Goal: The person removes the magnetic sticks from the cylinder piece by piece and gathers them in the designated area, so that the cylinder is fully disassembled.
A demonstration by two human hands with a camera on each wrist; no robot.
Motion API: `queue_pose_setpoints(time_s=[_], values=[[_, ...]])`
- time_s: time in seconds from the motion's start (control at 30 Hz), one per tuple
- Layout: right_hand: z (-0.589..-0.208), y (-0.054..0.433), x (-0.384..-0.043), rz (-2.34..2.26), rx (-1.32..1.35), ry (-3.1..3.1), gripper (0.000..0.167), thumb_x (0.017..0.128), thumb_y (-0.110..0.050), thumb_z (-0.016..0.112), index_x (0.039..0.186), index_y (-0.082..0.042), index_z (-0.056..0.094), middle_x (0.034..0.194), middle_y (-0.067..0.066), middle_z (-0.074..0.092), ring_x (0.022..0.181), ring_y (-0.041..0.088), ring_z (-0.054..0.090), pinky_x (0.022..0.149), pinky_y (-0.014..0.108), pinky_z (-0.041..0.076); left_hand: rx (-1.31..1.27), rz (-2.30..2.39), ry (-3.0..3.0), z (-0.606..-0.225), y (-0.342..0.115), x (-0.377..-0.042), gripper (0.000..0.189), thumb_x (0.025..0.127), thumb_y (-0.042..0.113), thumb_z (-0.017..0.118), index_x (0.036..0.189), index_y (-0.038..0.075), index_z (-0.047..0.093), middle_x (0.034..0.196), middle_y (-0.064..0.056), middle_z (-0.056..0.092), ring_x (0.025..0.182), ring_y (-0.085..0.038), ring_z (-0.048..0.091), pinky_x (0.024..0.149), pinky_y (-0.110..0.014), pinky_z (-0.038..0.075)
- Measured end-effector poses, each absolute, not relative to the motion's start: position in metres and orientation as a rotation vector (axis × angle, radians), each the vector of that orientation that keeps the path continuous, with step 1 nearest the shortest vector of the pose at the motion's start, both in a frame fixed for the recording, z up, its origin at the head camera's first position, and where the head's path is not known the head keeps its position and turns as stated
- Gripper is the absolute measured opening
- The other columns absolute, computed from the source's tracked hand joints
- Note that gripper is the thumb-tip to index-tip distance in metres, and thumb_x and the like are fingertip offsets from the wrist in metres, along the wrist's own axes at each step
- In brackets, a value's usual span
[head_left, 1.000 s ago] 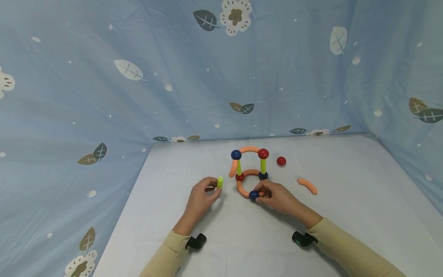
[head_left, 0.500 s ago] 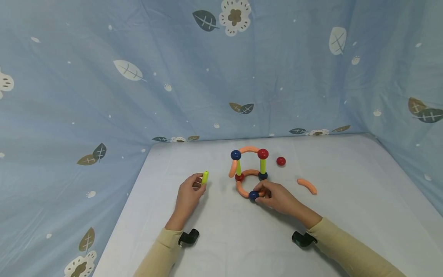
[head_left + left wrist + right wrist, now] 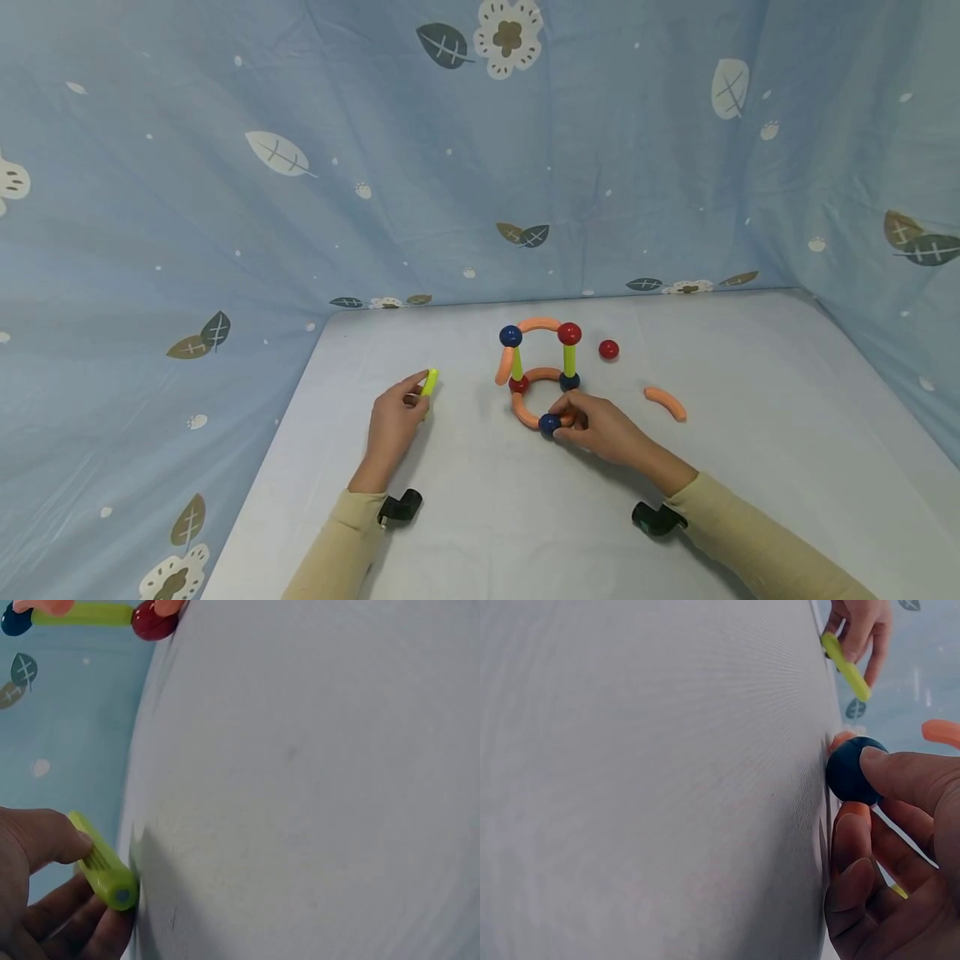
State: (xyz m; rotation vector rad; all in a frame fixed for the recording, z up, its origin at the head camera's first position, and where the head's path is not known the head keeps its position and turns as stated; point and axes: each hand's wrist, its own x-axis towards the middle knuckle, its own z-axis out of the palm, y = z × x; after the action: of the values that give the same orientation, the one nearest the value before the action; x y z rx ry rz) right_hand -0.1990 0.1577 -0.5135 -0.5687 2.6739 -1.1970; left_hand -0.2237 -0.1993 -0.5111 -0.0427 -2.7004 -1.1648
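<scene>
At left, the person's left hand [image 3: 393, 419] pinches a green stick [image 3: 429, 384] between thumb and fingers, aslant and well apart from the toy frame [image 3: 542, 373]; the grip probably leaves its tip free for joining. The frame stands on the table, two upright sticks apparently holding its top curve above the lower ring. An orange curve [image 3: 505, 367] hangs from the upper blue ball [image 3: 511, 336]. The right hand [image 3: 603, 427] grips the ring's front blue ball [image 3: 550, 425], presumably steadying it. Further right lie a loose red ball [image 3: 609, 350] and a curved piece [image 3: 666, 404]. White covers the table [image 3: 480, 525]; a blue leaf-print cloth [image 3: 637, 150] hangs behind.
</scene>
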Motion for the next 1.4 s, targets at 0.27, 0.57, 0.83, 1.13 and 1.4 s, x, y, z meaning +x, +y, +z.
queue_pose_setpoints(time_s=[0.27, 0.57, 0.83, 1.13, 1.4], values=[[-0.514, 0.158, -0.199, -1.196, -0.562, 2.676, 0.03, 0.088, -0.021, 0.082, 0.114, -0.019, 0.067, 0.095, -0.008, 0.063, 0.081, 0.013, 0.054, 0.068, 0.024, 0.05, -0.032, -1.014, -2.743, -0.51, -0.203, -0.227, 0.033, 0.092, 0.008, 0.074, 0.125, 0.011, 0.074, 0.107, -0.009, 0.075, 0.087, -0.021, 0.069, 0.064, -0.03, 0.057], [-0.514, 0.157, -0.199, -1.203, -0.547, 2.672, 0.03, 0.088, -0.02, 0.082, 0.114, -0.019, 0.067, 0.095, -0.009, 0.063, 0.082, 0.013, 0.055, 0.069, 0.024, 0.051, -0.02, -0.969, -2.781, -0.511, -0.206, -0.229, 0.027, 0.092, 0.011, 0.076, 0.119, 0.008, 0.076, 0.102, -0.009, 0.075, 0.087, -0.022, 0.069, 0.069, -0.036, 0.057], [-0.514, 0.156, -0.198, -1.194, -0.527, 2.674, 0.031, 0.088, -0.02, 0.082, 0.115, -0.019, 0.067, 0.094, -0.008, 0.062, 0.083, 0.013, 0.054, 0.07, 0.023, 0.051, 0.024, -0.988, -2.802, -0.513, -0.209, -0.231, 0.027, 0.094, 0.014, 0.074, 0.121, 0.009, 0.076, 0.104, -0.008, 0.074, 0.09, -0.023, 0.067, 0.073, -0.038, 0.056], [-0.515, 0.156, -0.198, -1.187, -0.5, 2.676, 0.032, 0.088, -0.021, 0.082, 0.115, -0.02, 0.067, 0.093, -0.009, 0.062, 0.082, 0.013, 0.054, 0.07, 0.024, 0.051, 0.031, -0.994, -2.794, -0.515, -0.211, -0.231, 0.029, 0.092, 0.011, 0.074, 0.121, 0.007, 0.075, 0.101, -0.009, 0.073, 0.085, -0.022, 0.065, 0.067, -0.034, 0.053], [-0.515, 0.155, -0.198, -1.186, -0.485, 2.677, 0.032, 0.088, -0.021, 0.082, 0.116, -0.019, 0.067, 0.093, -0.009, 0.062, 0.081, 0.014, 0.053, 0.068, 0.024, 0.05, 0.02, -0.979, -2.793, -0.514, -0.21, -0.23, 0.031, 0.091, 0.011, 0.075, 0.122, 0.005, 0.074, 0.104, -0.01, 0.073, 0.088, -0.023, 0.065, 0.07, -0.037, 0.053]])
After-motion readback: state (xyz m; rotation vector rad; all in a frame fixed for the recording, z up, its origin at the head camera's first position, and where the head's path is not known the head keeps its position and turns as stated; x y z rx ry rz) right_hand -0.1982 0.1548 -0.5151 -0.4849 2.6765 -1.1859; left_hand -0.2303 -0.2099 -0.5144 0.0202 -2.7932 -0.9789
